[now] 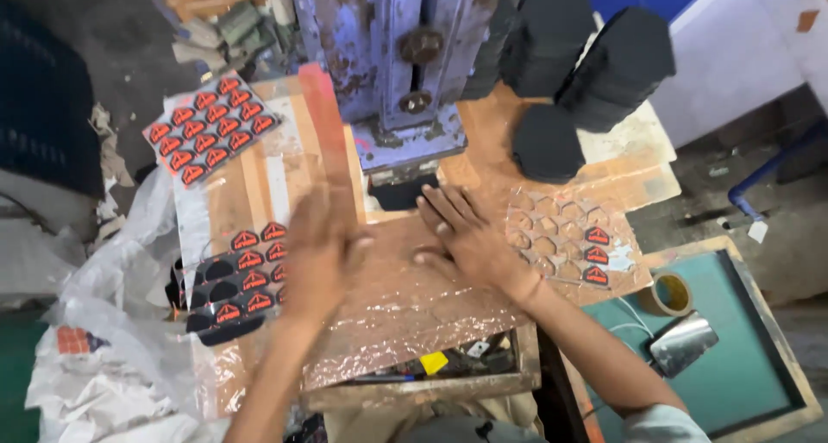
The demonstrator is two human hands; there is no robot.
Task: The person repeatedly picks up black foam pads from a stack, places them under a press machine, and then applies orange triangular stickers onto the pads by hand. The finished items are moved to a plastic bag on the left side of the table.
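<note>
Taking the blue press (pixel 401 63) at the top middle as the landmark: far to its left lies a sheet of orange-and-black patches (pixel 211 128), tilted on the plastic-covered worktop (pixel 405 322). Below that sheet, left of the press base, a darker cluster of the same patches (pixel 241 288) rests at the worktop's edge beside crumpled white bags (pixel 103 357). Just below the press, the left hand (pixel 319 253) is blurred, fingers straight and together, holding nothing. To its right, directly under the press foot, the right hand (pixel 470 236) lies flat with fingers spread, pressing the clear plastic film (pixel 431 296). Right of that hand sits a cut-out honeycomb sheet (pixel 561 236) with three patches left in it. Up right of the press stand stacks of black foam pieces (pixel 595 63).
</note>
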